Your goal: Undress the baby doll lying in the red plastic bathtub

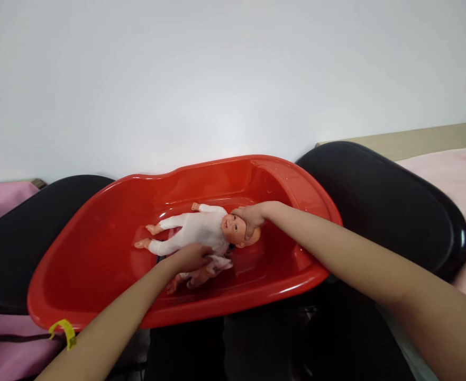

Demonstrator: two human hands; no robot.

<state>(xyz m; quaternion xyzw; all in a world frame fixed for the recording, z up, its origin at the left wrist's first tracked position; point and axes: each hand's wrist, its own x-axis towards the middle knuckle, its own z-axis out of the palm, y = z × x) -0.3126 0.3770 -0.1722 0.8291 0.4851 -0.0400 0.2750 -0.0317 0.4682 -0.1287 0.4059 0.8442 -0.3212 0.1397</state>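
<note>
A baby doll in a white long-sleeved suit lies face up in a red baby bathtub, its head to the right and bare feet to the left. My right hand is wrapped over the top of the doll's head. My left hand is at the doll's near side, its fingers closed on the thin, wet-looking white sleeve around the near arm. The doll's near hand shows past that crumpled fabric. Part of its torso is hidden behind my left hand.
Black stools or seats stand at the left and right of the tub. A pale wall rises behind it. Pink covers lie at the far left and right. A yellow tag hangs at the tub's front-left rim.
</note>
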